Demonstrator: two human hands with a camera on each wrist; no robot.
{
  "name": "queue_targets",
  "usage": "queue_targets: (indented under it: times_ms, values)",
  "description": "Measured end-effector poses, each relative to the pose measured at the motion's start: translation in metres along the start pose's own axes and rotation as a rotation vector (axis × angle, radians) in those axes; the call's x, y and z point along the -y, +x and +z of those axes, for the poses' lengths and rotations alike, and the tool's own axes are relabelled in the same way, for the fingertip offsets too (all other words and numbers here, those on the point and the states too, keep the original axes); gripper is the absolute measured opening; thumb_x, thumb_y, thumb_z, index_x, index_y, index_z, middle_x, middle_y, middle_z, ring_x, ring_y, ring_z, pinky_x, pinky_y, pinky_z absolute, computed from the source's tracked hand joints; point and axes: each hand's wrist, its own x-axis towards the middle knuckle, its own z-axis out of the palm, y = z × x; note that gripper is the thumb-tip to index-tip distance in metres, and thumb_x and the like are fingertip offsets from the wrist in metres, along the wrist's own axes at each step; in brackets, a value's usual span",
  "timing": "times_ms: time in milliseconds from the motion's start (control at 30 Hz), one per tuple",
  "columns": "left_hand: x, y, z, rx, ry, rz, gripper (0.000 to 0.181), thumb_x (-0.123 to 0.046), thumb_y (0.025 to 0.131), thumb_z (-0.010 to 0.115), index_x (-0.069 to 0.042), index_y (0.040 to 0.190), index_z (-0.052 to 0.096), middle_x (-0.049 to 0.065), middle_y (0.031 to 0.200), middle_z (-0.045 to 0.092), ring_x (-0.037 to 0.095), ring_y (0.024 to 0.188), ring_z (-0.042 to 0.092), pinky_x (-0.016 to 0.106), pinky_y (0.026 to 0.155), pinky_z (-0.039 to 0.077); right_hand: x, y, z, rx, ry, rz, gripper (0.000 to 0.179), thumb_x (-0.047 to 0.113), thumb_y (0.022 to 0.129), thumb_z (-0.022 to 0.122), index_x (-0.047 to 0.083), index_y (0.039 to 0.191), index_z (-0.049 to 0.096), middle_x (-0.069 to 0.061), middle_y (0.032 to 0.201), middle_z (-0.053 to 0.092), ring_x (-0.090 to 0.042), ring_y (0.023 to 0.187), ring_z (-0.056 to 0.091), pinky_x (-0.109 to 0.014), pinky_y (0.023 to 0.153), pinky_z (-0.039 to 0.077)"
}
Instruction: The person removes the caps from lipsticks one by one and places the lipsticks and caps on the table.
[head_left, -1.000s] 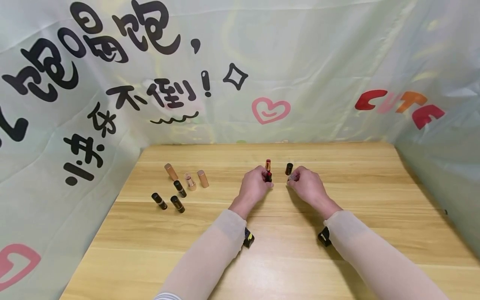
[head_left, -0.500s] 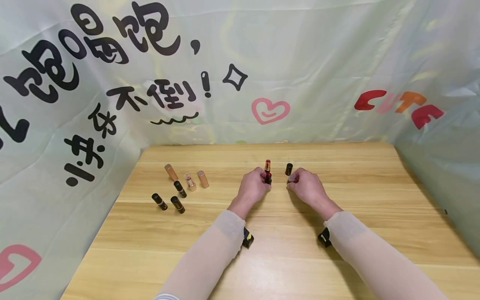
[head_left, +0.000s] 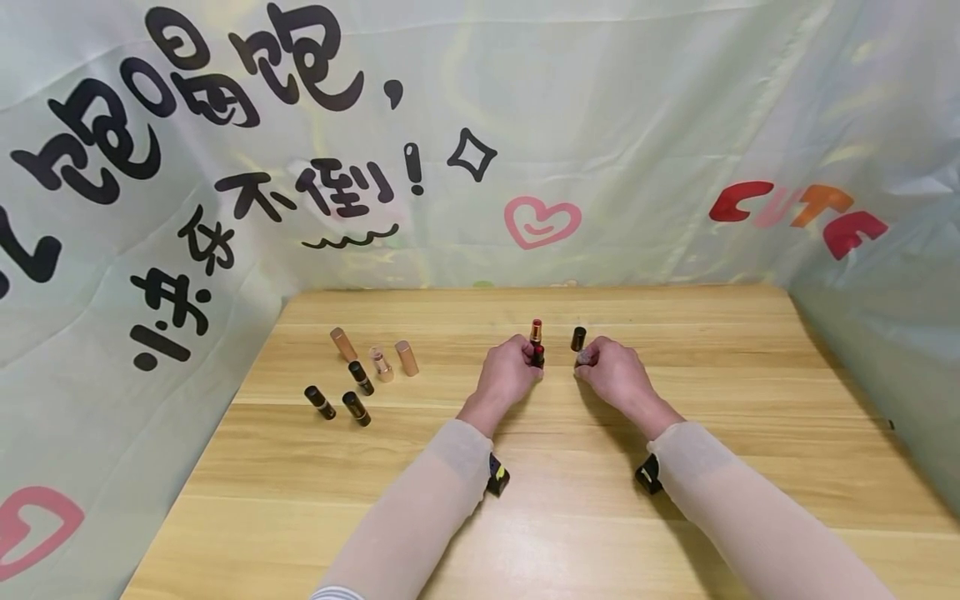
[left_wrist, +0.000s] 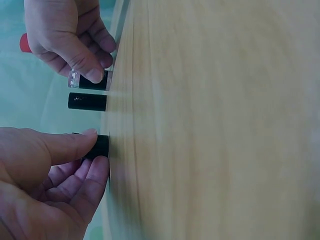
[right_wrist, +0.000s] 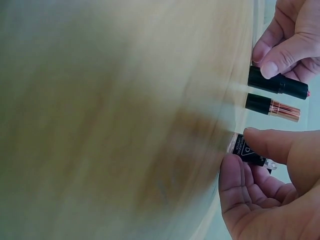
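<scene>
My left hand pinches an uncapped black lipstick between thumb and fingers, its red tip pointing up, its base down at the tabletop. Just behind it stands a second uncapped lipstick with a rose-gold collar and dark red tip. Across a small gap, my right hand pinches a short black lipstick tube with white lettering and clear ends, low over the wood. A plain black cap stands upright just behind the right fingertips. In the left wrist view, that cap stands between both hands.
On the left of the wooden table stand several black tubes, two rose-gold tubes and a clear-topped pinkish one. A printed cloth backdrop rises at the back and both sides.
Both hands keep their grips and stay almost in place; the left hand has shifted very slightly towards me. The standing lipsticks and cap have not moved.
</scene>
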Motion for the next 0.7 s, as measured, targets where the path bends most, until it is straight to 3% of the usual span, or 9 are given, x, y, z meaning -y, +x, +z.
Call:
queue_targets:
  times_ms: [700]
  values:
    - [0.0013,-0.0041,-0.0067,0.041,0.036,-0.005,0.033,-0.013,0.090,0.084,-0.008,0.118,0.067,0.000,0.103,0.071,0.018,0.094,0.065,0.034,0.088,0.057,-0.0010,-0.0047,-0.0021,0.041,0.054,0.007,0.027,0.020,0.097,0.076,0.003,0.115,0.065,-0.014,0.109,0.073,-0.029,0.099,0.068,-0.044,0.088,0.055]
